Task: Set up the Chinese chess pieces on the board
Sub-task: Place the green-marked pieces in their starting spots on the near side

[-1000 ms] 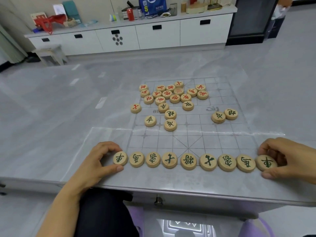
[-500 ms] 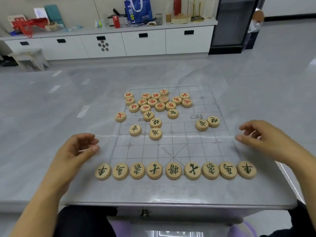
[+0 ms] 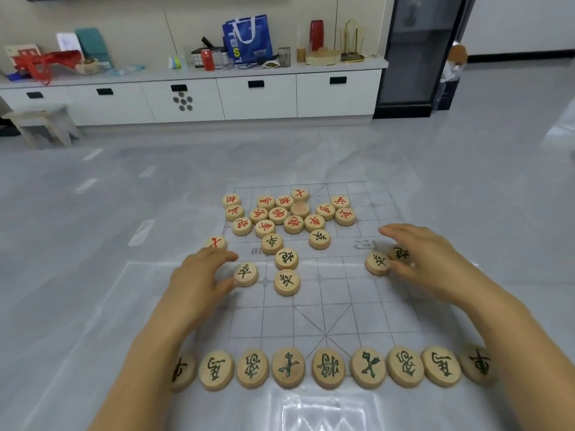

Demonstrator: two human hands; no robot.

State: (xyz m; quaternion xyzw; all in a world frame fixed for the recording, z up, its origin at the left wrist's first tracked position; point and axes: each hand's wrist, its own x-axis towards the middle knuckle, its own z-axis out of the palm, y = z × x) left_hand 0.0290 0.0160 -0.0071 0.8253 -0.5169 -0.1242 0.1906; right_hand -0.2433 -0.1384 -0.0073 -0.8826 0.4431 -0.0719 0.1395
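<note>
A clear plastic board (image 3: 342, 309) with a printed grid lies on the grey table. Several green-lettered wooden pieces form a row (image 3: 326, 367) along its near edge. Red-lettered pieces sit in a cluster (image 3: 289, 213) at the far side, and loose green pieces (image 3: 287, 281) lie mid-board. My left hand (image 3: 202, 275) has its fingers curled apart, thumb and fingertips touching a green piece (image 3: 245, 273) that lies flat. My right hand (image 3: 417, 259) is spread over a second green piece (image 3: 399, 253), with a third (image 3: 377, 262) at its thumb.
One red piece (image 3: 215, 242) lies off the board's left edge, just beyond my left fingers. The table's near edge runs close behind the green row. White cabinets (image 3: 217, 98) with clutter on top, a stool (image 3: 43, 122) and a dark cabinet (image 3: 417, 54) stand across the floor.
Both hands left the ends of the near row and moved forward to mid-board. The left now touches a loose green piece and the right covers the pair at the right.
</note>
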